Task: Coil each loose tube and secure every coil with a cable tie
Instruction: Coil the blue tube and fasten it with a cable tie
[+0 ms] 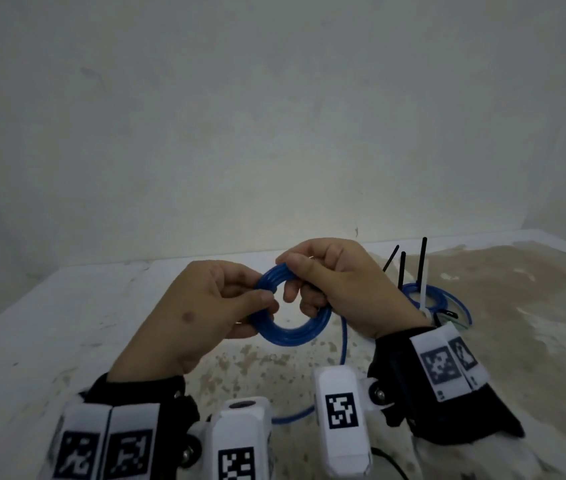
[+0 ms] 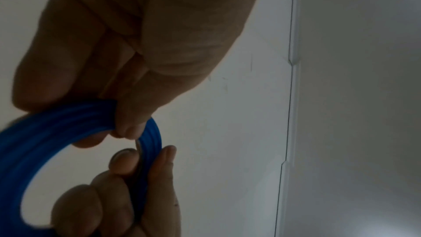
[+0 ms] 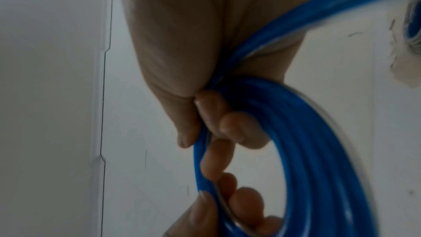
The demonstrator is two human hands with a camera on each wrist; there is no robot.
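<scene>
Both hands hold a blue tube coil point(image 1: 286, 332) above the table. My left hand point(image 1: 229, 306) pinches its left side between thumb and fingers, seen close in the left wrist view on the coil point(image 2: 34, 141). My right hand point(image 1: 323, 282) grips the top and right side with its fingers curled through the ring; the right wrist view shows the wound turns point(image 3: 307, 150). A loose tail of the tube point(image 1: 344, 344) hangs from the right side down to the table and trails toward me. A second blue coil point(image 1: 425, 296) lies behind my right wrist, with black and white cable ties point(image 1: 423, 271) sticking up.
The white table point(image 1: 67, 323) has a worn brownish patch point(image 1: 499, 306) at the centre and right. A bare white wall point(image 1: 274, 116) stands directly behind the table. The table's back right corner point(image 1: 551, 237) is in view.
</scene>
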